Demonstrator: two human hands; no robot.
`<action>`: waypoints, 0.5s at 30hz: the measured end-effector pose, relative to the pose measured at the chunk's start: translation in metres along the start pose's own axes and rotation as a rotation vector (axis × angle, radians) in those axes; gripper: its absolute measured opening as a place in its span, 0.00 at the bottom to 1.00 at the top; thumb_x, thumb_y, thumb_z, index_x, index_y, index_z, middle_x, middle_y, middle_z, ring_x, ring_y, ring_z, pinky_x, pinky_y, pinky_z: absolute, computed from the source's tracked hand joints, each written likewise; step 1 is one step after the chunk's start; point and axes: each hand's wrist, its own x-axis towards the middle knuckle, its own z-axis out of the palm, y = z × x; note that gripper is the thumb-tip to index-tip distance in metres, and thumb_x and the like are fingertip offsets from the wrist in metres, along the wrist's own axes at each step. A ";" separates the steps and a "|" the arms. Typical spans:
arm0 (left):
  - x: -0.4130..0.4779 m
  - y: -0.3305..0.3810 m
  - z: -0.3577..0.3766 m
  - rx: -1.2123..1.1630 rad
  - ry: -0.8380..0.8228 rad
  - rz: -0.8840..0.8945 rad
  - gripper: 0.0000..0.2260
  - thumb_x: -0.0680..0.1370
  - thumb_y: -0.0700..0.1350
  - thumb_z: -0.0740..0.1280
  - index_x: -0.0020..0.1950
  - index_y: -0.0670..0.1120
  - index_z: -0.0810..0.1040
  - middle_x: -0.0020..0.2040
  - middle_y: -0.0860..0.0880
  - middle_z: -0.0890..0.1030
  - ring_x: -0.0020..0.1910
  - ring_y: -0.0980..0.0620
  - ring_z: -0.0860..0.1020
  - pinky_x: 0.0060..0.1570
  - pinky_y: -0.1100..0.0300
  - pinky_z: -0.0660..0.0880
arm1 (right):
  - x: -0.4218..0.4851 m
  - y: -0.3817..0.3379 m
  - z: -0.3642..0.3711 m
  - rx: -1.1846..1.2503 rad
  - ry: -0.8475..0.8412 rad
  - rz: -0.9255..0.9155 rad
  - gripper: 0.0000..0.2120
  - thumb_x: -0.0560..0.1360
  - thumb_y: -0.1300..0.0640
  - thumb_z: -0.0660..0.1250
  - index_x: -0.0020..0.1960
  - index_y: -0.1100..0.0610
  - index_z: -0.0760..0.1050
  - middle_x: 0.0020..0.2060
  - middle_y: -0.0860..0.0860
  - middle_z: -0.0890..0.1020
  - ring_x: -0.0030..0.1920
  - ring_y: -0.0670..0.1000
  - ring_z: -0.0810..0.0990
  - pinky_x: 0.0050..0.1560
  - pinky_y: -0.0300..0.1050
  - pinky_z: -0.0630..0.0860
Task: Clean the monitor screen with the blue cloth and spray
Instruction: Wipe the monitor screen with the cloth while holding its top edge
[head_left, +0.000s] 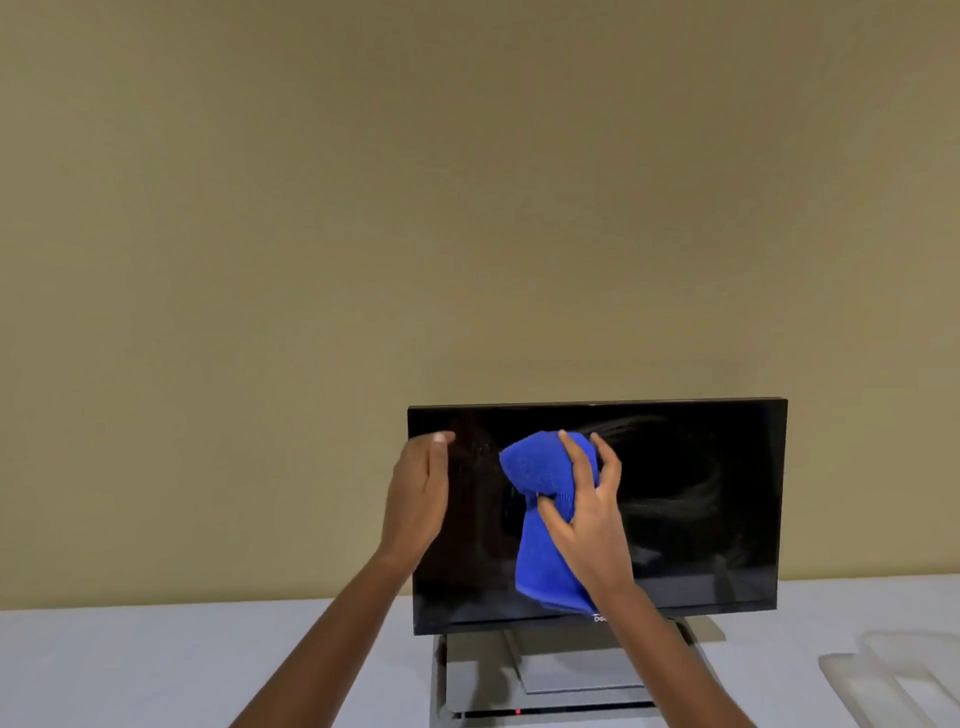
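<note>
Monitor (701, 493): upright on stand (566, 670), near far edge of bench (156, 665). Screen dark, facing camera, faint smears right of centre.

Cloth (540, 525): blue, bunched, pressed against left-centre of screen, lower end hanging down to bottom bezel.

Right hand (587, 514): gripping cloth, fingers (576, 462) spread and curled over its top, thumb dug into the folds.

Left hand (421, 493): holding nothing, fingers (439, 452) straight and together, edge-on at left edge of monitor near its top corner. Touching the frame or just off it: cannot tell.

Both forearms bare, reaching in from near edge of bench.

Pale thing (893, 675): lying on bench toward right edge, apart from stand, too blurred to name.

Tan wall (467, 208) behind far edge of bench.
</note>
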 end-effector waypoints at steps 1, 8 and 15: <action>0.008 -0.003 -0.006 0.058 0.029 0.059 0.15 0.81 0.46 0.52 0.58 0.44 0.76 0.53 0.50 0.76 0.53 0.57 0.72 0.52 0.71 0.63 | 0.010 -0.002 0.003 -0.039 0.014 -0.014 0.32 0.73 0.58 0.67 0.72 0.46 0.58 0.72 0.54 0.54 0.62 0.51 0.70 0.51 0.31 0.70; 0.056 -0.018 -0.020 0.245 -0.062 0.216 0.19 0.81 0.47 0.50 0.66 0.40 0.71 0.65 0.43 0.74 0.67 0.47 0.69 0.68 0.57 0.62 | 0.068 -0.018 0.023 -0.252 0.064 -0.164 0.30 0.71 0.56 0.68 0.71 0.51 0.63 0.68 0.59 0.61 0.66 0.59 0.67 0.43 0.46 0.80; 0.072 -0.036 -0.012 -0.055 -0.119 -0.067 0.26 0.79 0.58 0.45 0.61 0.45 0.75 0.56 0.53 0.75 0.56 0.57 0.70 0.58 0.61 0.63 | 0.086 -0.015 0.051 -0.321 0.238 -0.133 0.26 0.75 0.56 0.65 0.71 0.59 0.64 0.64 0.65 0.70 0.61 0.64 0.73 0.57 0.61 0.75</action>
